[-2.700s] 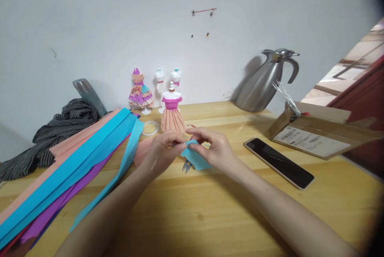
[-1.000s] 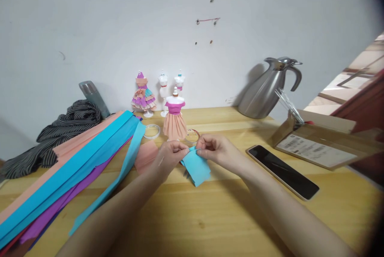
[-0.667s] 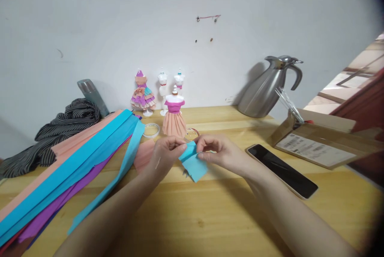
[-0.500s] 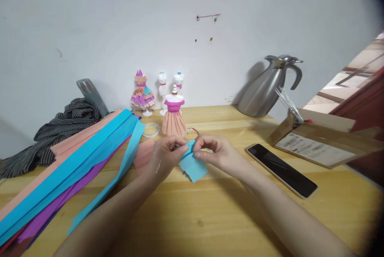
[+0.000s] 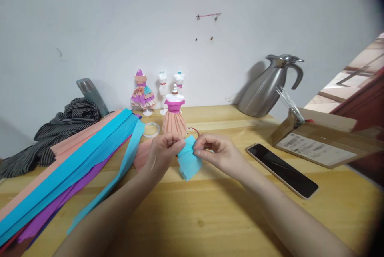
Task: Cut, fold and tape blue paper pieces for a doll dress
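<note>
A small piece of light-blue crepe paper (image 5: 190,163) hangs between my two hands, above the wooden table. My left hand (image 5: 163,151) pinches its upper left edge between thumb and fingers. On the other side, my right hand (image 5: 216,151) pinches the upper right edge, its fingers curled. A crease runs across the paper near the fingertips. Just behind the hands stands a mini dress form (image 5: 174,109) with a purple top and a pleated peach skirt. Peach paper (image 5: 142,157) lies partly hidden behind my left hand.
Crepe paper strips (image 5: 75,165) in several colours cover the table's left, beside a striped cloth (image 5: 75,119). A tape roll (image 5: 151,130) and more dress forms (image 5: 143,93) stand behind. To the right are a phone (image 5: 282,171), a cardboard box (image 5: 324,141) and a steel jug (image 5: 264,89).
The light-blue paper has turned a little between my fingers, and its lower end has swung left. Both hands keep their pinch, with my right hand shifted slightly.
</note>
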Available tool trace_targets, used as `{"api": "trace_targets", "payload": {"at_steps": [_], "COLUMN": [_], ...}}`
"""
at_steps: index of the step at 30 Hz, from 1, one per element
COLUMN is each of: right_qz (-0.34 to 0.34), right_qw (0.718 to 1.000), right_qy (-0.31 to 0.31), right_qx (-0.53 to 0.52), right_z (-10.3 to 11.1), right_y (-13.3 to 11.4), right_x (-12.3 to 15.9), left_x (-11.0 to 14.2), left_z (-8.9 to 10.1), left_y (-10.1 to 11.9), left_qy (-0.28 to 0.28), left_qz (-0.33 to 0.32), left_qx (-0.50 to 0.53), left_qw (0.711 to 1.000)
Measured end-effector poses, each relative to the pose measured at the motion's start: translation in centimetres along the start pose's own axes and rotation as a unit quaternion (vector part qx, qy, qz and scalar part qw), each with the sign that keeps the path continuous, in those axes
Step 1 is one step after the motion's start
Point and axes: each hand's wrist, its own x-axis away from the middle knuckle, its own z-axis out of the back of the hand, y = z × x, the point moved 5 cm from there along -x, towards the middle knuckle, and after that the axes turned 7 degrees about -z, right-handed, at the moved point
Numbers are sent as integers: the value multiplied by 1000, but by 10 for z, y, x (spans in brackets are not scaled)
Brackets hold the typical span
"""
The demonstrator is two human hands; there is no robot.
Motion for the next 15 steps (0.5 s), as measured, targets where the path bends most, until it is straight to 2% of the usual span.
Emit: {"api": "trace_targets", "payload": {"at_steps": [5,8,11,13,15], "right_qz": [52,91,126,137,147], "right_qw": [997,990,983,981,979], "right_qy": [25,38,43,52,66], "right_qx": [59,104,124,128,124], "right_z": [4,6,5,6,7], "right_y": [-9,-13,-15,-15,-17], "right_x": [3,5,7,7,8], "left_x": [-3,-4,-1,4,10], "left_z": [1,2,4,4,1], "left_y": [0,3,15,26,36], "left_qy": [-23,-49,-36,-27,-27], "left_qz": [3,-28,-141,-243,-349], "left_qx": [8,-34,-149,-235,-300], "left_qw": [1000,998,978,941,887]}}
